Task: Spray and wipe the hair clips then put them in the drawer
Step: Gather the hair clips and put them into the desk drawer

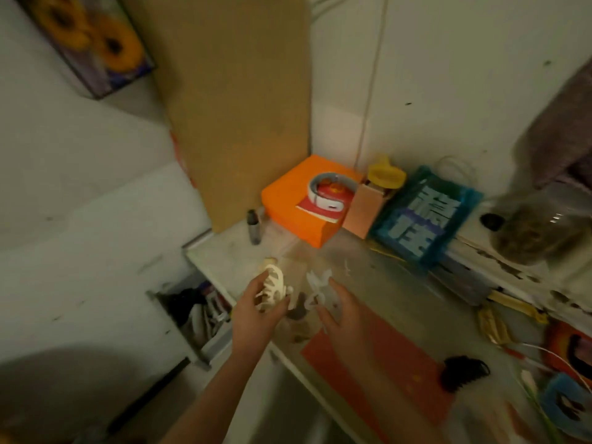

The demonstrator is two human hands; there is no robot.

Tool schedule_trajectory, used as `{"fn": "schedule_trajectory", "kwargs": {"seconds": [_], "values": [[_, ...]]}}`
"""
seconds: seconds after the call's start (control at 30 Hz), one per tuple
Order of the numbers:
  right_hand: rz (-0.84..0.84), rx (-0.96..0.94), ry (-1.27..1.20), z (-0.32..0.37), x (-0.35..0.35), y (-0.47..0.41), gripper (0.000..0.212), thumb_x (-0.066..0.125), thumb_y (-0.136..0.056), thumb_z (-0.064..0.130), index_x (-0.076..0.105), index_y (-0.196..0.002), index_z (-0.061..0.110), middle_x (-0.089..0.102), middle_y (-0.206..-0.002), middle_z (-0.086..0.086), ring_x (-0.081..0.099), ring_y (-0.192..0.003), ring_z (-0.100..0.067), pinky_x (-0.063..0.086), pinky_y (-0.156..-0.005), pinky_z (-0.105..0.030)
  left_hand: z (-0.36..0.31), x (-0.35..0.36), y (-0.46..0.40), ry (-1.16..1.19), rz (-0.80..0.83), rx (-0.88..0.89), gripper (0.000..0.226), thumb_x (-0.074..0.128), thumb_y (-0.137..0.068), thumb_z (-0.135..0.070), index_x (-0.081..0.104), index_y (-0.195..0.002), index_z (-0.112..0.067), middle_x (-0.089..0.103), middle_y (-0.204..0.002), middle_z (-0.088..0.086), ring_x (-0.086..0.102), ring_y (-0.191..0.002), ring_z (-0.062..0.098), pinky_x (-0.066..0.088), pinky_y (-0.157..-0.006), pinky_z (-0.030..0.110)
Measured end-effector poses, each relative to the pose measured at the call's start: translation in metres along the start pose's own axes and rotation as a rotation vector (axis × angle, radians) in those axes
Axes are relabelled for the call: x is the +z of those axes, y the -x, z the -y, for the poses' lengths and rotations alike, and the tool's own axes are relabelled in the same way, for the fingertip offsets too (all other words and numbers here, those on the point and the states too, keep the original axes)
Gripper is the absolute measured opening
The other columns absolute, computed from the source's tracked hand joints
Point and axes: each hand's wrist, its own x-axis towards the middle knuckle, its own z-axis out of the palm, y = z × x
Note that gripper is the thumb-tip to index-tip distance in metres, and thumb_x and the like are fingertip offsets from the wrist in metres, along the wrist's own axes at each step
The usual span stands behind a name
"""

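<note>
Left hand (256, 310) gripping cream clip (272, 288); right hand (341, 310) pinching white clip (317, 288); orange box (298, 203) sitting beyond fingertips; open drawer (198, 312) lying left of fingers; black clip (464, 373) resting right on cluttered desk (368, 274).

At the back of the table (368, 277), a box (298, 203) sits by the wall corner with a board (237, 107) leaning behind it to the left. A small bottle (254, 227) stands just left of the box. An open drawer (198, 315) lies under the table's left edge. A hair clip (464, 373) rests toward the right side. Above the left edge, the left hand (259, 312) holds a clip (272, 288); the right hand (342, 312) is beside it.
</note>
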Motion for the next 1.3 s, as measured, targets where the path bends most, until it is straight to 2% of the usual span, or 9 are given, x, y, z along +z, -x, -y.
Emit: {"fn": "schedule_trajectory", "kwargs": {"seconds": [0.17, 0.33, 0.5, 0.6, 0.73, 0.87, 1.0, 1.17, 1.3], "values": [[0.056, -0.015, 0.005, 0.040, 0.076, 0.006, 0.046, 0.063, -0.091, 0.023, 0.049, -0.135, 0.025, 0.051, -0.124, 0.011, 0.047, -0.109, -0.002, 0.032, -0.081, 0.000, 0.036, -0.086, -0.016, -0.038, -0.073, -0.082, 0.055, 0.079, -0.076, -0.027, 0.058, -0.126, -0.021, 0.063, -0.108, -0.003, 0.061, -0.101, 0.016, 0.050, -0.089, 0.030], [0.167, 0.018, 0.034, 0.070, 0.146, 0.007, 0.052, 0.062, -0.092, 0.024, 0.045, -0.140, 0.015, 0.050, -0.139, -0.003, 0.046, -0.128, -0.018, 0.040, -0.105, -0.032, 0.086, -0.162, -0.031, -0.069, -0.122, -0.155, 0.056, 0.079, -0.077, -0.020, 0.056, -0.128, -0.019, 0.066, -0.108, 0.003, 0.061, -0.084, 0.010, 0.050, -0.075, 0.018], [0.246, 0.035, 0.100, 0.083, 0.199, 0.004, 0.055, 0.060, -0.093, 0.027, 0.040, -0.144, 0.016, 0.045, -0.144, 0.000, 0.040, -0.131, -0.013, 0.024, -0.098, -0.012, 0.129, -0.209, -0.035, -0.027, -0.149, -0.260, 0.056, 0.080, -0.076, -0.018, 0.055, -0.126, -0.023, 0.063, -0.106, 0.001, 0.062, -0.086, 0.009, 0.054, -0.076, 0.027], [0.301, 0.058, 0.096, 0.085, 0.223, -0.001, 0.055, 0.059, -0.093, 0.025, 0.038, -0.144, 0.018, 0.046, -0.143, 0.000, 0.040, -0.128, -0.010, 0.026, -0.098, -0.014, 0.151, -0.223, -0.034, -0.042, -0.178, -0.312, 0.058, 0.081, -0.075, -0.019, 0.055, -0.126, -0.024, 0.063, -0.103, -0.002, 0.061, -0.084, 0.006, 0.048, -0.071, 0.015], [0.359, 0.083, 0.117, 0.070, 0.256, -0.016, 0.061, 0.061, -0.092, 0.023, 0.034, -0.146, 0.019, 0.042, -0.146, 0.000, 0.039, -0.134, -0.015, 0.029, -0.106, -0.021, 0.181, -0.223, -0.041, -0.051, -0.203, -0.377, 0.058, 0.081, -0.074, -0.020, 0.056, -0.126, -0.024, 0.064, -0.106, -0.002, 0.062, -0.092, 0.008, 0.045, -0.075, 0.013], [0.375, 0.080, 0.179, 0.046, 0.295, -0.034, 0.066, 0.064, -0.090, 0.020, 0.030, -0.148, 0.018, 0.038, -0.150, -0.001, 0.036, -0.137, -0.016, 0.032, -0.111, -0.028, 0.211, -0.213, -0.057, -0.012, -0.235, -0.435, 0.061, 0.082, -0.072, -0.019, 0.057, -0.127, -0.027, 0.063, -0.100, -0.014, 0.060, -0.084, -0.011, 0.044, -0.066, 0.001], [0.421, 0.116, 0.186, 0.013, 0.339, -0.048, 0.059, 0.059, -0.093, 0.020, 0.034, -0.146, 0.022, 0.045, -0.144, 0.000, 0.046, -0.129, -0.015, 0.040, -0.100, -0.023, 0.235, -0.197, -0.075, 0.052, -0.300, -0.431, 0.056, 0.082, -0.073, -0.021, 0.055, -0.120, -0.035, 0.058, -0.099, -0.028, 0.055, -0.087, -0.023, 0.042, -0.066, -0.003], [0.363, 0.177, 0.084, -0.017, 0.377, -0.064, 0.059, 0.063, -0.091, 0.017, 0.037, -0.144, 0.022, 0.046, -0.136, 0.008, 0.039, -0.120, 0.002, 0.029, -0.082, 0.007, 0.261, -0.184, -0.084, 0.128, -0.349, -0.427, 0.056, 0.080, -0.073, -0.022, 0.058, -0.124, -0.033, 0.066, -0.108, -0.016, 0.063, -0.099, 0.000, 0.052, -0.084, 0.020], [0.313, 0.183, 0.068, -0.037, 0.395, -0.072, 0.058, 0.063, -0.090, 0.017, 0.040, -0.143, 0.019, 0.049, -0.139, -0.001, 0.045, -0.128, -0.012, 0.034, -0.096, -0.013, 0.275, -0.180, -0.084, 0.144, -0.355, -0.417, 0.059, 0.078, -0.074, -0.021, 0.056, -0.127, -0.034, 0.066, -0.109, -0.019, 0.062, -0.102, 0.000, 0.051, -0.085, 0.023]]}}
